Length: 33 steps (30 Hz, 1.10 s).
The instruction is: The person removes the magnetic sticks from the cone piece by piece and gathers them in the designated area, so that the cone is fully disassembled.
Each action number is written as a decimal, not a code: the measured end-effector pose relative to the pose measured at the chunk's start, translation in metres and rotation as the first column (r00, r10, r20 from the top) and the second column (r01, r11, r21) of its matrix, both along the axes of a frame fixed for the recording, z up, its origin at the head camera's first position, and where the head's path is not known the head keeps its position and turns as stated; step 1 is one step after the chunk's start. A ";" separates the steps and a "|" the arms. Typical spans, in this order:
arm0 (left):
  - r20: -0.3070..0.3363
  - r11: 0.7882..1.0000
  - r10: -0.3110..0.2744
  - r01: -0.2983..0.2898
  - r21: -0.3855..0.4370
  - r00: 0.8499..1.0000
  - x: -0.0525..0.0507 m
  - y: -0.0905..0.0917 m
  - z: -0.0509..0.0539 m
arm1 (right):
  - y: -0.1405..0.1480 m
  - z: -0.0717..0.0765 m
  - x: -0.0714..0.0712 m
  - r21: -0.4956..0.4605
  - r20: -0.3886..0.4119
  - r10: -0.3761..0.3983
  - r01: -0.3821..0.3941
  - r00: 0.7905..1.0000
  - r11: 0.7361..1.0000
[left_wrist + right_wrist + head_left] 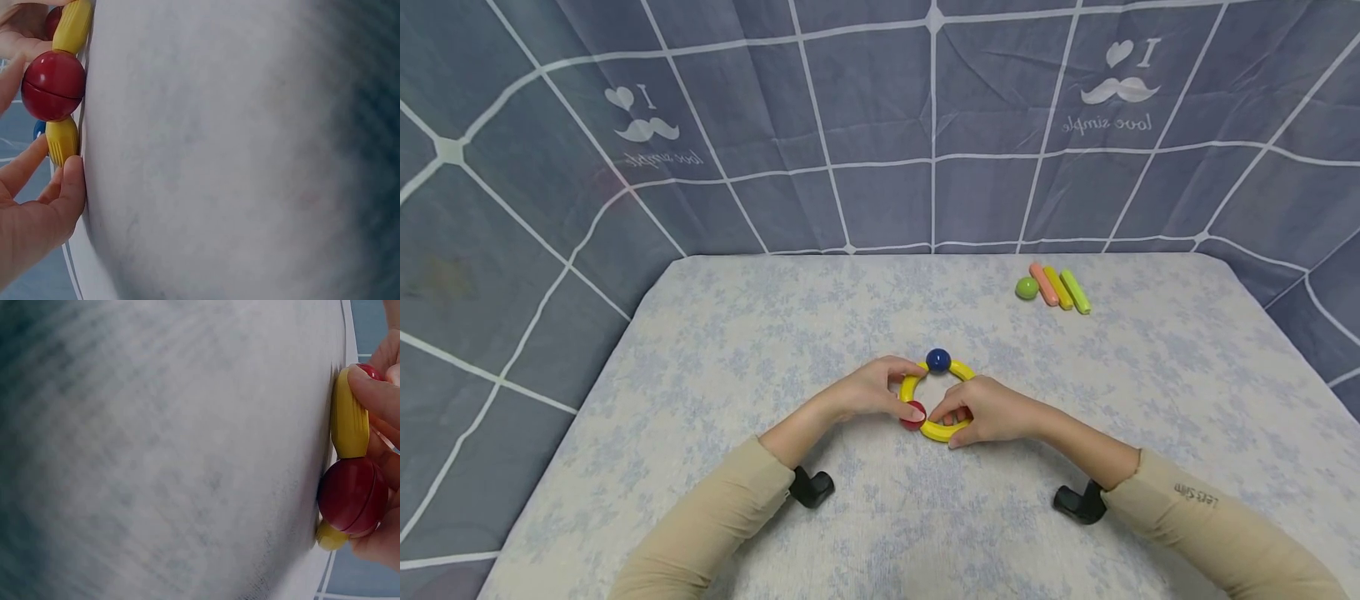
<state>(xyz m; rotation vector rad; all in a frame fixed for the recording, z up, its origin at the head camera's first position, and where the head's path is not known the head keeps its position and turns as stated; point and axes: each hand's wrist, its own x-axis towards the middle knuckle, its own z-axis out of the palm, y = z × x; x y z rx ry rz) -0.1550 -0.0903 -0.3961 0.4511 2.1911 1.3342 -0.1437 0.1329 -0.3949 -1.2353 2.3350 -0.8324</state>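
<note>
left hand (878, 388) and right hand (1000, 410) angled inward, each curled round the yellow ring (940, 432), right-side contact partly unclear

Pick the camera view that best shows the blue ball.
Head view: the blue ball sits in plain sight between yellow curved pieces, at the ring's far side, clear of both hands. The left wrist view shows just a blue sliver behind a yellow piece; the right wrist view doesn't show it.
</note>
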 end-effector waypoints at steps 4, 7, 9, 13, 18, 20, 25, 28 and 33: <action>-0.009 1.000 0.002 -0.002 -0.011 1.000 0.000 0.001 0.000 | 0.000 0.001 0.001 0.001 0.007 0.008 -0.008 1.000 1.000; -0.017 1.000 0.000 0.000 -0.018 1.000 0.000 0.001 -0.001 | 0.000 0.001 0.000 0.000 0.015 0.014 -0.014 1.000 1.000; -0.018 1.000 -0.003 0.003 -0.016 1.000 0.000 0.002 -0.001 | 0.000 0.000 0.000 0.001 0.020 0.018 -0.018 1.000 1.000; -0.017 1.000 -0.003 0.003 -0.012 1.000 0.000 0.003 -0.002 | 0.001 -0.001 -0.001 0.001 0.018 0.030 -0.030 0.999 1.000; -0.022 1.000 0.002 -0.002 -0.018 1.000 0.000 0.003 -0.002 | 0.000 -0.001 -0.002 -0.002 0.012 0.045 -0.044 0.999 0.999; -0.024 1.000 0.002 -0.002 -0.021 1.000 0.000 0.004 -0.001 | 0.001 -0.001 -0.002 -0.002 0.013 0.049 -0.049 0.999 0.999; -0.029 1.000 -0.004 0.003 -0.030 1.000 0.000 0.004 0.000 | 0.001 -0.001 -0.003 0.001 0.023 0.058 -0.058 0.998 0.998; -0.035 0.999 -0.009 0.008 -0.039 0.999 0.000 0.004 0.000 | 0.001 -0.002 -0.004 0.004 0.024 0.064 -0.064 0.998 0.998; -0.058 0.997 -0.007 0.002 -0.073 0.998 0.001 0.007 0.001 | 0.003 -0.003 -0.004 0.009 0.017 0.078 -0.078 0.997 0.997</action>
